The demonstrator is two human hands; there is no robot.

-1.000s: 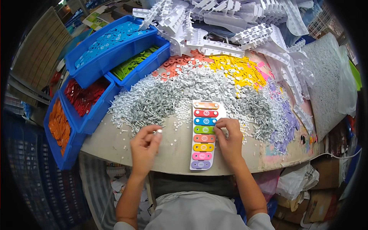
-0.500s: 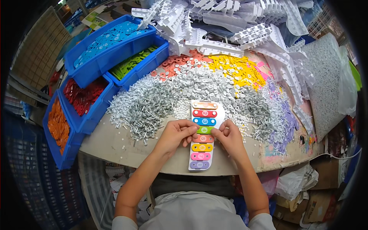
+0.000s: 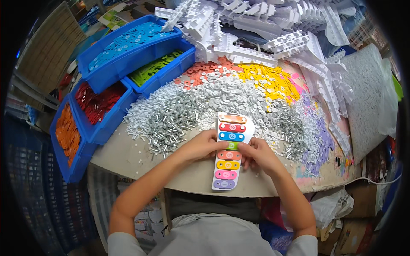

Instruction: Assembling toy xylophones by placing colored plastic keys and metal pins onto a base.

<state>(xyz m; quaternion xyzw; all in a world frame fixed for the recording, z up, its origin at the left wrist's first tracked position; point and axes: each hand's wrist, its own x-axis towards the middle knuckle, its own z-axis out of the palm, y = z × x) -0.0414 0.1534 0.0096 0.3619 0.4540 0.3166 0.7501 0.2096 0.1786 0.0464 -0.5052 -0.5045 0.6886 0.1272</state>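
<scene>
A white toy xylophone (image 3: 229, 153) with coloured bars from orange down to purple lies lengthwise on the table in front of me. My left hand (image 3: 204, 144) rests on its left edge, fingertips pinched at the green bar (image 3: 232, 145). My right hand (image 3: 255, 154) presses on the right edge at the same bar, fingers curled. Whether either hand pinches a small part is hidden by the fingers. A heap of small white and grey pins and washers (image 3: 188, 113) lies just beyond the toy.
Blue bins at the left hold blue (image 3: 128, 40), green (image 3: 156, 68), red (image 3: 96, 102) and orange (image 3: 66, 132) bars. Piles of orange, yellow (image 3: 269, 81), pink and purple pieces spread across the table. White plastic frames (image 3: 265, 30) are stacked at the back. Cardboard boxes sit lower right.
My left hand has come in from the table's left side to the toy's middle. Both hands now meet at the green bar.
</scene>
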